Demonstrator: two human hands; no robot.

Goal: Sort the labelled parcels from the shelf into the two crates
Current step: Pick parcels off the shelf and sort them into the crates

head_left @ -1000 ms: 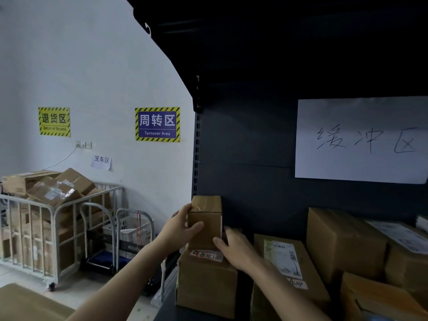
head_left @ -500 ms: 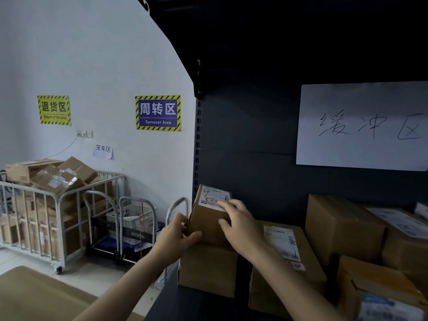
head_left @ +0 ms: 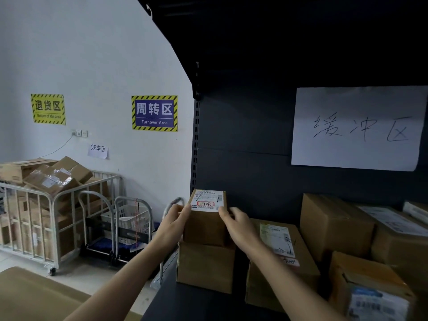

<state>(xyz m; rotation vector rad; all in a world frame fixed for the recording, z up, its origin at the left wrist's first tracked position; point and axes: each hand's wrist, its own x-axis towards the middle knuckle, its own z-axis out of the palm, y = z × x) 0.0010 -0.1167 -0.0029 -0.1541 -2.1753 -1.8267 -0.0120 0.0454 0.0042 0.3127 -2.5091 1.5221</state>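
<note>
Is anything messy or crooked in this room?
Yes. The brown cardboard boxes heaped in the white metal cage cart on the left lie tilted above its rail. The small brown labelled parcel between the left hand and right hand looks straight.

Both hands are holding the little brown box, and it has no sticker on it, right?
Not quite. The left hand and the right hand do hold the little brown box, but it does have a sticker: a white label with a red stamp on its top face, as the head view shows.
</note>
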